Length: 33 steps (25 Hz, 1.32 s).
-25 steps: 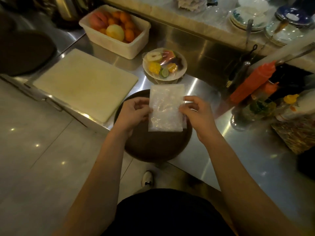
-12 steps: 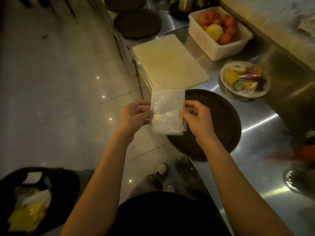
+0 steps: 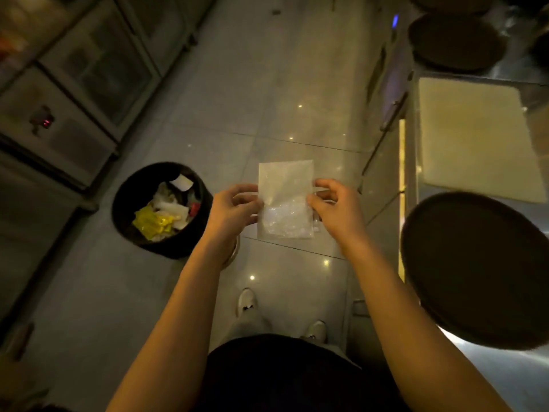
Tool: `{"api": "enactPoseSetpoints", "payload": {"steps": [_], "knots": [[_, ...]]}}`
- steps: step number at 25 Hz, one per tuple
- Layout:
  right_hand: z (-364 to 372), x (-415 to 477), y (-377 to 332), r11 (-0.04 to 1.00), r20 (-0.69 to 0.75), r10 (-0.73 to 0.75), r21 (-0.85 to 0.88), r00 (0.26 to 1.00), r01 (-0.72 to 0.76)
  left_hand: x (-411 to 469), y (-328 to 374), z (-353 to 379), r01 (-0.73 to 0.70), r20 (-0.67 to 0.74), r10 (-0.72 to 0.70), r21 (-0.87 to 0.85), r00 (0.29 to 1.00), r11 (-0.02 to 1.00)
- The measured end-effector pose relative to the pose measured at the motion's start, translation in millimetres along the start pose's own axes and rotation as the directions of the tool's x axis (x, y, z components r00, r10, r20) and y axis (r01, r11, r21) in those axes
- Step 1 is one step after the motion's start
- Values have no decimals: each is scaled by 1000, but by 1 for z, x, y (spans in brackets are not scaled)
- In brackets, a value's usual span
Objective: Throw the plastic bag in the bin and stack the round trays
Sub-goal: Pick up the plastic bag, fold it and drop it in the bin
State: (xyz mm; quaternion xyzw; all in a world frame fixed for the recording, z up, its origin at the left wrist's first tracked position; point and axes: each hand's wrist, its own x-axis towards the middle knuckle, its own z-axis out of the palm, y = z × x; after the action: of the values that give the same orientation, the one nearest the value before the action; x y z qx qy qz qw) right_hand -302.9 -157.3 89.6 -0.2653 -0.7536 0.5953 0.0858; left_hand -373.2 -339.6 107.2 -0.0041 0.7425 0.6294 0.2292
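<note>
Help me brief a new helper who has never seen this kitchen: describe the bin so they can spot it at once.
Start at the steel counter on the right and cross the tiled floor to the left. There, left of the left hand gripping the plastic bag, stands the bin. It is the only round black tub on the floor, open-topped, holding yellow and white rubbish.

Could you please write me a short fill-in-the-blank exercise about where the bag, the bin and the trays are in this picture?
1. The plastic bag is pinched between the left hand and the ____ hand.
2. The bin stands on the ____.
3. The bin is to the person's ____.
4. The nearest round tray is ____ in colour.

Missing words: right; floor; left; dark brown
</note>
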Motion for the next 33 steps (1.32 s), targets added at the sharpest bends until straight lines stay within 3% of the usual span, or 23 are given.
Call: {"api": "enactPoseSetpoints", "payload": {"steps": [8, 16, 22, 33], "knots": [[183, 21, -52, 992, 185, -35, -113, 982, 57, 33, -36, -170, 87, -276, -71, 44, 958, 995], [342, 38, -92, 970, 353, -49, -208, 934, 129, 66, -55, -318, 159, -415, -144, 1, 898, 987], [394, 84, -100, 957, 439, -47, -237, 897, 167, 110, -61, -356, 221, -465, -202, -13, 862, 975], [432, 187, -113, 942, 584, -12, -266, 812, 205, 184, -35, -354, 295, -590, -314, -131, 744, 946]]}}
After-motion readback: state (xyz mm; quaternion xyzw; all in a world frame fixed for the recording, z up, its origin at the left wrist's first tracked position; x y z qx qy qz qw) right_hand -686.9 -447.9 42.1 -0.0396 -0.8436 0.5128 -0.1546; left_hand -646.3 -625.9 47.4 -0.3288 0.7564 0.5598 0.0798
